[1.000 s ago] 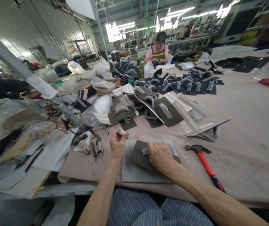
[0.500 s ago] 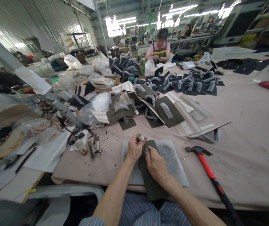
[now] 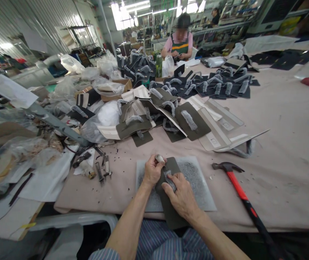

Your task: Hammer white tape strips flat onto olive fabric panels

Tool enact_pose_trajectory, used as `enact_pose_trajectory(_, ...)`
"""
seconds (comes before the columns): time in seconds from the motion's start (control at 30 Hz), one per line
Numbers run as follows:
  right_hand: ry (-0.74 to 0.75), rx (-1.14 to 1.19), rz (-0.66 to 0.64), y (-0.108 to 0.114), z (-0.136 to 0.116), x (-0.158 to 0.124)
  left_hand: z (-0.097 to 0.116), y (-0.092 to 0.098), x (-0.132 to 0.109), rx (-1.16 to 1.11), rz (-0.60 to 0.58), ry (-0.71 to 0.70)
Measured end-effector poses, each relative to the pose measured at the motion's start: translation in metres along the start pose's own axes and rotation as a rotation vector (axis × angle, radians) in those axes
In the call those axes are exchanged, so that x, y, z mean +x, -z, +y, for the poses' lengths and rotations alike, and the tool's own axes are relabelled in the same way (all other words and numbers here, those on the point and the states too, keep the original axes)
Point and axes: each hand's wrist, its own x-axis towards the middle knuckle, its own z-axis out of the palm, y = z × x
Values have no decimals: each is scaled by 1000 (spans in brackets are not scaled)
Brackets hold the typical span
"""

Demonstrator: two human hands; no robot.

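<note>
Olive panel (image 3: 168,213) lies on the grey mat (image 3: 200,184), my right hand (image 3: 181,196) gripping its wrapped handle (image 3: 169,177), left hand (image 3: 151,172) clamped on a white-capped tool (image 3: 159,158).

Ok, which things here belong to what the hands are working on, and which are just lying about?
In use: left hand gripping the small pale-topped tool; right hand on the olive piece; grey pad beneath it.
Lying about: red-handled hammer; small metal tools; pile of olive pieces; black pieces; plastic bags.
</note>
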Motion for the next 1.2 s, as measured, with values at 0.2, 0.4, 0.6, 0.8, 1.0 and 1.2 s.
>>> enact_pose_trajectory(0.2, 9, 50, -9, 5, 2, 3, 0, -2, -1, 51, 7, 23)
enact_pose_trajectory(0.4, -2, 82, -26, 8, 1, 4, 5, -4, -2, 139, 2, 17)
enact_pose_trajectory(0.6, 57, 214, -8, 43, 21, -1, 8, -11, -9, 362, 29, -68)
enact_pose_trajectory(0.8, -161, -489, 260, 110, 126, -54, 5, -15, -19, 471, 45, -132)
enact_pose_trajectory(1.0, -687, 94, 44, 133, 164, -96, 9, -15, -19, 510, 10, -156)
enact_pose_trajectory(1.2, -744, 597, -53, 138, 71, -62, 9, -14, -18, 475, 7, -173)
